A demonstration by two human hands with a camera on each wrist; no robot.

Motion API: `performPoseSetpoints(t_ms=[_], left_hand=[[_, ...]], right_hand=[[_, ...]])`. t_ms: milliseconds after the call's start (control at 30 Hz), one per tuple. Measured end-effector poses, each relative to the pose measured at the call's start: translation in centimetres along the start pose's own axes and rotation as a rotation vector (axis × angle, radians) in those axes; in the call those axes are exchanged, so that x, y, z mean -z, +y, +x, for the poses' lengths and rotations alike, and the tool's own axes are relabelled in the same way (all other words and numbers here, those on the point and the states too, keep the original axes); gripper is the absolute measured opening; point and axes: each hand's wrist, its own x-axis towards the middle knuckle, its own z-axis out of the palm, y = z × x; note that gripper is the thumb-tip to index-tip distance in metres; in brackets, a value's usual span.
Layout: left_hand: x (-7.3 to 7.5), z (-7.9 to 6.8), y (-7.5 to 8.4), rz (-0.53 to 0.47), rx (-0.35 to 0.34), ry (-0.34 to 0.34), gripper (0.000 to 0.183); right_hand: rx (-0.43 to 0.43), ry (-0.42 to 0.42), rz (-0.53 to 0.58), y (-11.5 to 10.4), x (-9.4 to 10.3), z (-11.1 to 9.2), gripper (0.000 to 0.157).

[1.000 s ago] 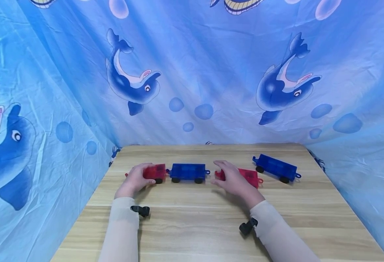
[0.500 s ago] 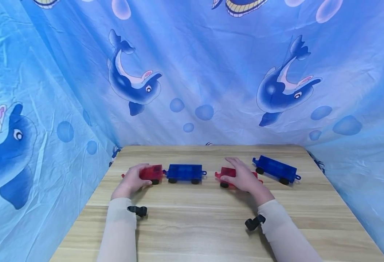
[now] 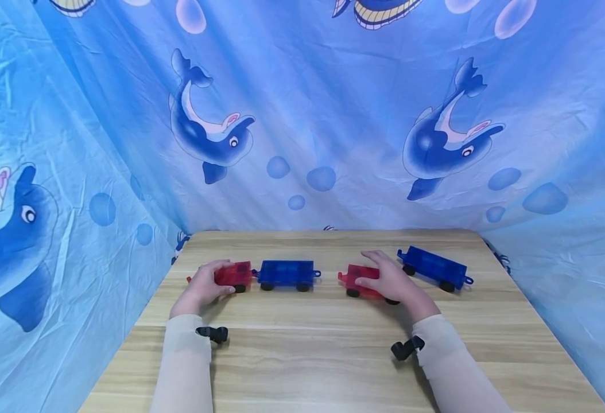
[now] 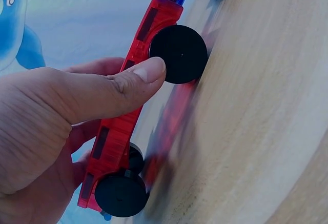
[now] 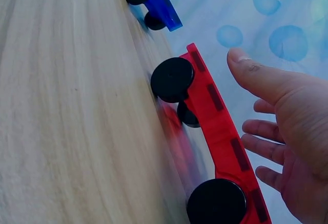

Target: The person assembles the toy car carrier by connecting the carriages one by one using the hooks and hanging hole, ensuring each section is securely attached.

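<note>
My left hand [image 3: 204, 285] pinches a red toy train car [image 4: 119, 131] between the thumb on its near side and the fingers behind. Its front end meets the coupling of a blue toy train car [image 3: 286, 274], which stands on its wheels to the right. Further right, across a gap, stands a second red toy train car [image 5: 218, 121] with its hook facing left. Over that car hovers my right hand [image 3: 391, 281], thumb and fingers spread; the right wrist view shows it apart from the car. In the head view the hand hides the car's right end.
A second blue toy train car [image 3: 433, 268] stands angled at the back right of the wooden table [image 3: 302, 361]. A blue dolphin-print curtain [image 3: 302, 115] encloses the table at the back and both sides.
My left hand has moved left, and the left red car and the coupled blue car have shifted with it. My right hand has moved right over the other red car, which stays roughly in place.
</note>
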Motion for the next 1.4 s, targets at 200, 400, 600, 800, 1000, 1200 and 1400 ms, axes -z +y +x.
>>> performPoseSetpoints(t_ms=[200,400,600,800,1000,1200,1400], left_hand=[[0.0,0.1,-0.1,-0.005,0.023,0.001,0.073],[0.0,0.2,-0.4,-0.001,0.018,0.009,0.078],[0.5,0.0,-0.8,-0.022,0.014,0.020,0.085],[0.8,0.0,-0.3,-0.035,-0.004,0.062,0.078],[1.3,-0.1,1.5,-0.035,-0.080,0.167,0.069],[1.1,0.1,4.1,-0.010,-0.173,0.244,0.064],[-0.8,1.1,6.6,-0.009,-0.214,0.181,0.067]], right_hand=[[-0.012,-0.003,0.005,0.1,0.4,-0.1,0.090],[-0.019,-0.018,0.006,0.1,0.8,-0.4,0.088],[-0.011,-0.043,0.008,0.3,1.1,-0.6,0.088],[-0.012,-0.038,0.003,0.5,1.3,-0.6,0.090],[-0.013,-0.040,-0.011,0.5,1.2,-0.5,0.091],[0.003,-0.040,-0.008,0.5,1.0,-0.4,0.091],[0.013,-0.035,-0.021,0.6,0.7,-0.4,0.091]])
